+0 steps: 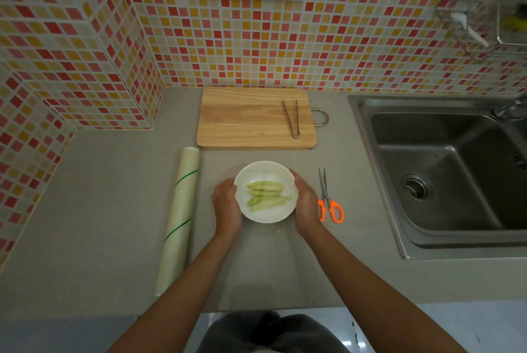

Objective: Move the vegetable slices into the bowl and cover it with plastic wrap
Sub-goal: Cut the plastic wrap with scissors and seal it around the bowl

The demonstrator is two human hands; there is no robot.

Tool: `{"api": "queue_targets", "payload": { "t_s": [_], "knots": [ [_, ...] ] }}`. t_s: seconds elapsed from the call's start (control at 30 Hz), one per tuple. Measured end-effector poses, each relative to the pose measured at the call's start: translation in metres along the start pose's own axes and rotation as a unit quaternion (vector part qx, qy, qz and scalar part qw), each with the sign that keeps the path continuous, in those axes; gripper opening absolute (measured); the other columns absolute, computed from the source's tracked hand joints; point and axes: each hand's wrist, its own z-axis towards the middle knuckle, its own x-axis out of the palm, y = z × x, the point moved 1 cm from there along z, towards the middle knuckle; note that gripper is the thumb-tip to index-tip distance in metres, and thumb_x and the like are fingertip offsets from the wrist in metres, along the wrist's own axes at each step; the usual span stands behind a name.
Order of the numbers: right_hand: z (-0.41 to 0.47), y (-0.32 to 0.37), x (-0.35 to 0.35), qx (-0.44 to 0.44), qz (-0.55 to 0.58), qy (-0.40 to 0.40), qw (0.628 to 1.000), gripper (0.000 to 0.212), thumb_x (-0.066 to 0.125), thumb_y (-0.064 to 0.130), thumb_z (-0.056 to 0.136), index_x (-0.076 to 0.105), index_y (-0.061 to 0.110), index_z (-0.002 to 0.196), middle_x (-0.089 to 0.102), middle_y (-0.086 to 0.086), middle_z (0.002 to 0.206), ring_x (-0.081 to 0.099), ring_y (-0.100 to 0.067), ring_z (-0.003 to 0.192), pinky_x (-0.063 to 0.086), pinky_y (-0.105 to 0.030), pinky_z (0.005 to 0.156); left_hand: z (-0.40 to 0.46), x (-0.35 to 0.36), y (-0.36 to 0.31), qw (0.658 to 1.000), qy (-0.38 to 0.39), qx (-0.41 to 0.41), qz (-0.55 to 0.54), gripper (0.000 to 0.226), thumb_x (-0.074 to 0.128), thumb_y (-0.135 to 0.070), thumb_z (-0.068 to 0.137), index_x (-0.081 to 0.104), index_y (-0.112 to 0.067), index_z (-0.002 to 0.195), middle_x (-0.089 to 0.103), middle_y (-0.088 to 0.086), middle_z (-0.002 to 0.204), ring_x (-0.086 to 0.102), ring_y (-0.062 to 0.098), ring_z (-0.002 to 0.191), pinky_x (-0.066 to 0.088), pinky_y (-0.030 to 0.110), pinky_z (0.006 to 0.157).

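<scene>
A white bowl (258,217) stands on the grey counter near its front edge, with several pale green vegetable slices (266,195) lying in it. My left hand (226,205) cups the bowl's left side and my right hand (306,204) cups its right side. Both hands touch the rim. A roll of plastic wrap (179,215) with green stripes lies lengthwise to the left of the bowl. A faint clear sheet (216,272) seems spread on the counter around the bowl; I cannot tell whether it passes over or under the bowl.
A wooden cutting board (245,121) lies behind the bowl with metal tongs (291,118) on its right part. Orange-handled scissors (328,198) lie just right of my right hand. A steel sink (445,170) fills the right side. Tiled walls close the back and left.
</scene>
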Motion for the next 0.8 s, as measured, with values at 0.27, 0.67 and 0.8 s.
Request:
{"api": "queue_targets", "payload": {
  "t_s": [0.27,0.67,0.8],
  "knots": [
    [0.005,0.013,0.006,0.045,0.056,0.094,0.993,0.058,0.034,0.051,0.096,0.061,0.006,0.120,0.068,-0.013,0.111,0.063,-0.029,0.106,0.051,-0.043,0.092,0.013,0.012,-0.024,0.990,0.110,-0.010,-0.089,0.047,0.024,-0.040,0.104,0.064,-0.021,0.119,0.066,0.001,0.119,0.058,0.023,0.119,0.044,0.035,0.102],
    [0.017,0.015,0.004,0.116,0.046,0.189,0.974,0.080,0.028,0.069,0.088,0.068,0.004,0.111,0.069,-0.022,0.110,0.066,-0.036,0.104,0.056,-0.044,0.082,0.016,0.009,-0.009,0.986,0.127,-0.027,-0.107,0.048,0.027,-0.042,0.103,0.068,-0.019,0.116,0.068,0.012,0.121,0.062,0.031,0.116,0.046,0.050,0.104],
    [0.018,0.013,0.007,0.124,0.063,0.177,0.974,0.084,0.037,0.067,0.086,0.056,-0.004,0.125,0.056,-0.031,0.126,0.055,-0.045,0.116,0.044,-0.055,0.097,0.017,0.005,-0.005,0.983,0.114,-0.045,-0.134,0.045,0.031,-0.042,0.102,0.071,-0.024,0.109,0.070,0.008,0.119,0.064,0.029,0.113,0.049,0.047,0.100]
  ]
}}
